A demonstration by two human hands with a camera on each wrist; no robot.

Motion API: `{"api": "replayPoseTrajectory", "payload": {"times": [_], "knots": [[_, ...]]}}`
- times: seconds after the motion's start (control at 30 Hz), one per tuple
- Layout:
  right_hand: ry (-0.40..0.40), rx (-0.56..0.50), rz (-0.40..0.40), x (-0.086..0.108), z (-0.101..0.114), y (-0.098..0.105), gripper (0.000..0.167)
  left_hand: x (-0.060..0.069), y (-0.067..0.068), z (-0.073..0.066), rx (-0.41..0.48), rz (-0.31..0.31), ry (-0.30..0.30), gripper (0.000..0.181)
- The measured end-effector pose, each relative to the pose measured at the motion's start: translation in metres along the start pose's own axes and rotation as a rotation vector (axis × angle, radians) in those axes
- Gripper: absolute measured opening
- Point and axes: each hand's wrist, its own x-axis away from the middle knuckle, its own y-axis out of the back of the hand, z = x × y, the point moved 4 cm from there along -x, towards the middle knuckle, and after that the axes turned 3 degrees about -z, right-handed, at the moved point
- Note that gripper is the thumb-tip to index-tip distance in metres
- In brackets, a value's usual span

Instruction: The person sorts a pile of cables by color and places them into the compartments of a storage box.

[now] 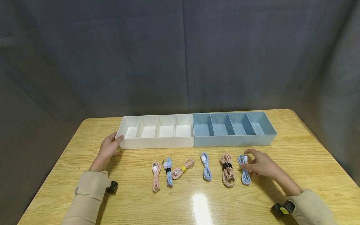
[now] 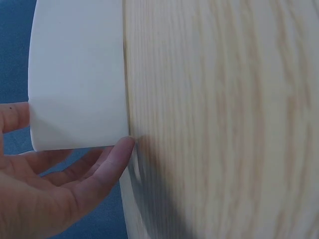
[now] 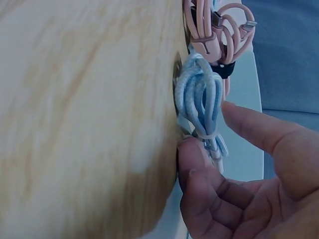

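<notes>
My left hand (image 1: 108,148) holds the outer left end of a white divided box (image 1: 157,143). In the left wrist view its digits lie around the white box's end (image 2: 79,74). On the right, my right hand (image 1: 261,164) reaches over a coiled light-blue cable (image 1: 245,178), its thumb and fingers spread about it. The right wrist view has the blue cable (image 3: 197,94) between the thumb and other fingers; how firmly they touch it is unclear. Just left of it lies a pink cable (image 1: 227,170) with a black strap.
A blue divided box (image 1: 233,141) abuts the white one. Along the table (image 1: 135,203) lie a blue cable (image 1: 206,170), a pink cable with yellow strap (image 1: 182,168), a blue cable with black strap (image 1: 169,175) and a pink cable (image 1: 156,179). A dark curtain (image 1: 185,62) hangs behind.
</notes>
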Motion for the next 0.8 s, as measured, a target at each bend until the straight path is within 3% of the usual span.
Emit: {"api": "replayPoseTrajectory", "payload": {"times": [0.5,0.8], "knots": [[0.044,0.044,-0.009,-0.0034,0.0008,-0.0033,0.047,-0.0006,-0.0013,0.0006,0.002,0.009,0.001,0.058],[0.058,-0.013,-0.003,-0.0026,-0.0006,-0.0005,0.048,-0.0001,-0.0003,0.0012,-0.003,0.006,-0.003,0.058]]}}
